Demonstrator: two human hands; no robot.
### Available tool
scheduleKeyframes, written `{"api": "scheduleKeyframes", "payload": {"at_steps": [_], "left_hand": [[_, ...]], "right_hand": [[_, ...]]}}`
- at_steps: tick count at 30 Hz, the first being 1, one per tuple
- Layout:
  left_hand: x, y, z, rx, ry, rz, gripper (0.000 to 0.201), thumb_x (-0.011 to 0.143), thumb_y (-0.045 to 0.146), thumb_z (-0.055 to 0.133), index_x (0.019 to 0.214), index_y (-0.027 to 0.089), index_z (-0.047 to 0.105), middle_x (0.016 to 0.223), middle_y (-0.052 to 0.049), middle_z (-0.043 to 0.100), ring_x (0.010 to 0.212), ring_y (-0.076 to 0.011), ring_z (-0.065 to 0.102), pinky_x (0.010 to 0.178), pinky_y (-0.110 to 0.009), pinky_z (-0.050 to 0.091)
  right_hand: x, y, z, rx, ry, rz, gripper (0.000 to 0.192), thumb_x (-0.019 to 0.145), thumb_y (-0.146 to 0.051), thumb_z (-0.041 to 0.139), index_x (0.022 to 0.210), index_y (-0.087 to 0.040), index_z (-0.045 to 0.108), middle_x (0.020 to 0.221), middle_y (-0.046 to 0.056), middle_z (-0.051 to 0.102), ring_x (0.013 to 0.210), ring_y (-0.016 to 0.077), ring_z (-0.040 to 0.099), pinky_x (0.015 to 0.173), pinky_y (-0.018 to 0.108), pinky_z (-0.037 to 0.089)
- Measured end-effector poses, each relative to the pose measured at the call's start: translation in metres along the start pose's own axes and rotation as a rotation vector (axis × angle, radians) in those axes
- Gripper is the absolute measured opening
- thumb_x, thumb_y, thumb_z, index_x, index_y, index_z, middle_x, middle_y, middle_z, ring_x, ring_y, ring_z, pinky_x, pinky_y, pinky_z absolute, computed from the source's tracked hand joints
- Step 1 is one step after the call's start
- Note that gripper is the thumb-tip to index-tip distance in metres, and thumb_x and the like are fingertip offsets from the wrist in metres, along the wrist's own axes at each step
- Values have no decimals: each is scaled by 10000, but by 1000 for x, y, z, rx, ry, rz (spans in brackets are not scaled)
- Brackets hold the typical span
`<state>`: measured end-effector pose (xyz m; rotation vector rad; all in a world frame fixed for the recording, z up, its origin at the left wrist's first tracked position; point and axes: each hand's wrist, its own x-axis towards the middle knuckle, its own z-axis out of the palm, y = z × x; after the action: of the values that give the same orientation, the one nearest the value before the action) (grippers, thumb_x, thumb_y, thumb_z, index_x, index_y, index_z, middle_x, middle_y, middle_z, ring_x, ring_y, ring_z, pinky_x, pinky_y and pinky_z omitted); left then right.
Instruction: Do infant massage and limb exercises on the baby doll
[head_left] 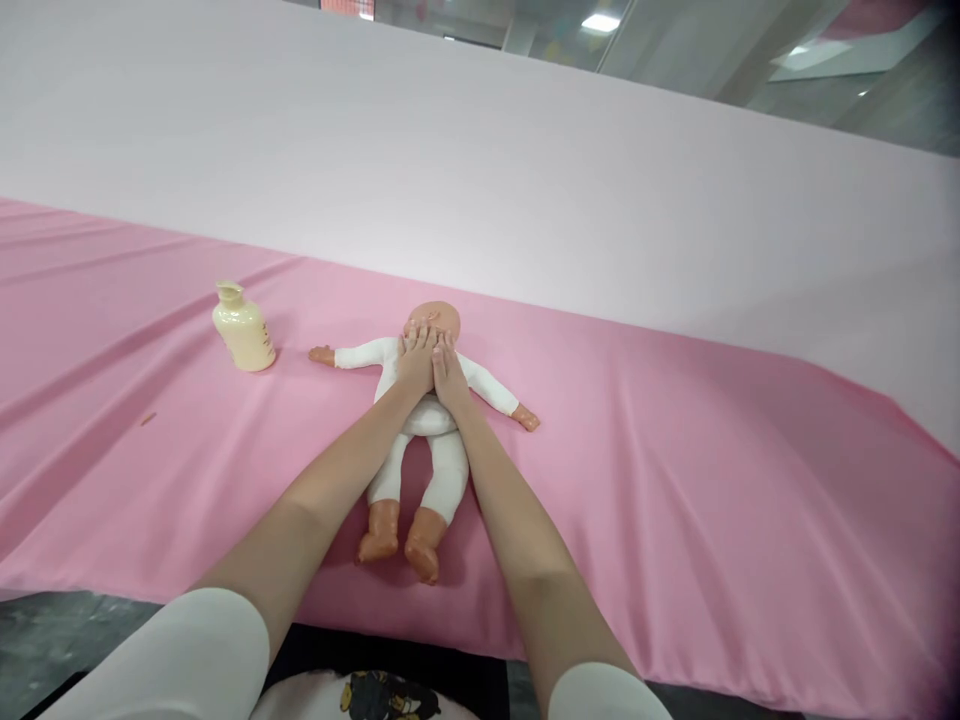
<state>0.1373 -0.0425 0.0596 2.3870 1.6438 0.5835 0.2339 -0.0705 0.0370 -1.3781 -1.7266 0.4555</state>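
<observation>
A plastic baby doll in a white bodysuit (427, 420) is laid face-up near the pink cloth-covered table's (675, 480) near edge. The left hand (415, 362) and right hand (448, 375) are pressed flat, grasping nothing, at its chin and chest. A cream squeeze bottle (243, 327) stands untouched to the left.

Baby doll (424, 430) lies on its back on pink sheet (675, 480), arms spread, legs toward the person, white bodysuit. Both hands lie flat, side by side, on doll's upper chest/chin: left hand (417, 362) & right hand (448, 375) touching each other, fingertips at the face. Cream bottle (243, 328) stands upright to the left, near doll's outstretched arm, not touching. Pale pink wall (480, 150) behind.
</observation>
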Motion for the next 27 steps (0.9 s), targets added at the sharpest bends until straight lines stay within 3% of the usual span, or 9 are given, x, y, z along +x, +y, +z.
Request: {"api": "scheduleKeyframes", "payload": {"at_steps": [5, 15, 21, 27], "left_hand": [[-7, -12, 11, 63, -9, 12, 619, 1043, 372, 274, 1638, 211, 212, 1738, -45, 114, 1620, -280, 65, 1311, -504, 163], [-37, -26, 8, 70, -43, -1, 675, 1040, 427, 263, 1644, 144, 163, 1732, -101, 113, 1610, -311, 128, 1308, -510, 160], [-54, -29, -1, 59, -91, 11, 647, 1034, 365, 269, 1642, 164, 176, 1731, -90, 106, 1608, -315, 139, 1278, -601, 186], [-77, -32, -12, 70, -105, 47, 623, 1041, 346, 284, 1631, 160, 219, 1726, -117, 128, 1602, -319, 164, 1244, -573, 279]], "right_hand": [[-5, 4, 7, -301, -65, 108, 654, 1056, -454, 149, 1641, -162, 171, 1723, 117, 156, 1624, 221, 92, 1302, 538, 147], [-20, -3, 6, -535, -224, 184, 712, 1057, -480, 222, 1642, -93, 97, 1725, 162, 57, 1618, 296, 115, 1295, 519, 173], [-34, -8, -1, -572, -303, 176, 699, 1058, -481, 208, 1647, -126, 88, 1730, 129, 43, 1620, 299, 93, 1292, 545, 183], [-56, -19, -7, -550, -361, 157, 724, 1048, -491, 221, 1644, -101, 92, 1728, 128, 32, 1620, 315, 68, 1288, 576, 165]]}}
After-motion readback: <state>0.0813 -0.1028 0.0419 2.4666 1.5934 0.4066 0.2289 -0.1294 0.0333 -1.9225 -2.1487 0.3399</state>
